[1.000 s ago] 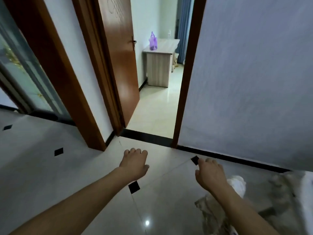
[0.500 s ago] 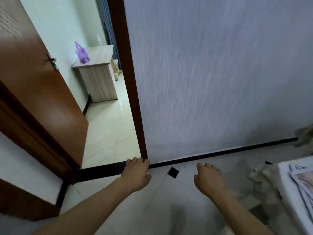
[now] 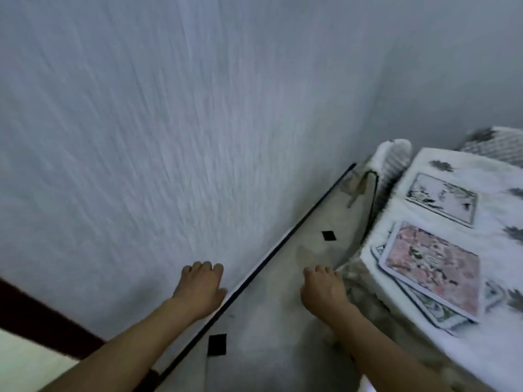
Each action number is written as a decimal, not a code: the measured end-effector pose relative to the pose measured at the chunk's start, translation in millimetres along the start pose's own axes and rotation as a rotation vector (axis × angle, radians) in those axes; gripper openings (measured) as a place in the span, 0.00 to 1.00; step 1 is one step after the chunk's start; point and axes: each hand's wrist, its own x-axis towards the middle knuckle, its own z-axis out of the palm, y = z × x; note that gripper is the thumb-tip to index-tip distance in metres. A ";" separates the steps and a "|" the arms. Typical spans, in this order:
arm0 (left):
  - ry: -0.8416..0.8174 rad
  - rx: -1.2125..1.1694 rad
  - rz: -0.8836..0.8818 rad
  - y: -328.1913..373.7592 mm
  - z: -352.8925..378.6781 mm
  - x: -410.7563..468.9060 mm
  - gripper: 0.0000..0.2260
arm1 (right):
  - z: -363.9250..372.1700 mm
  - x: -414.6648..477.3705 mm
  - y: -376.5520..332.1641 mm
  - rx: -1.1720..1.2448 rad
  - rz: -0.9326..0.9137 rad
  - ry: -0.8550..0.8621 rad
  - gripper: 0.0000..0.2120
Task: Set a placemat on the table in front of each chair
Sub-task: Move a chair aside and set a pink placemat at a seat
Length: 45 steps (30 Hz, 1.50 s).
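Observation:
A table (image 3: 493, 360) under a white patterned cloth fills the lower right. A stack of placemats lies near its left corner, a pink floral placemat (image 3: 433, 267) on top and a green-edged one (image 3: 441, 314) showing beneath. Another placemat with a pale drawing (image 3: 441, 198) lies flat farther back on the table. My left hand (image 3: 201, 287) hovers in front of the wall, fingers loosely curled, holding nothing. My right hand (image 3: 325, 290) hangs just left of the table corner, fingers curled down, also holding nothing. The picture is blurred by motion.
A grey-white wall (image 3: 169, 137) stands close on the left, with a black skirting line (image 3: 283, 247) at its foot. A chair with a white fluffy cover (image 3: 393, 157) stands at the table's far corner. The pale tiled floor (image 3: 268, 349) runs between wall and table.
My view has swung right: the doorway and wooden door have left the frame, and the table with its placemats has come in. Both hands stay held out in front, empty.

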 end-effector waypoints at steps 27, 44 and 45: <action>-0.018 0.368 1.279 489.2 -66.3 448.1 0.17 | -5.9 100.0 331.6 0.334 1.205 0.051 0.18; -0.355 0.578 1.732 649.7 27.8 589.3 0.16 | 38.6 213.6 306.2 1.158 2.166 0.198 0.17; -0.426 0.530 1.683 650.4 31.0 590.4 0.15 | 39.9 218.8 303.1 1.214 2.209 0.249 0.20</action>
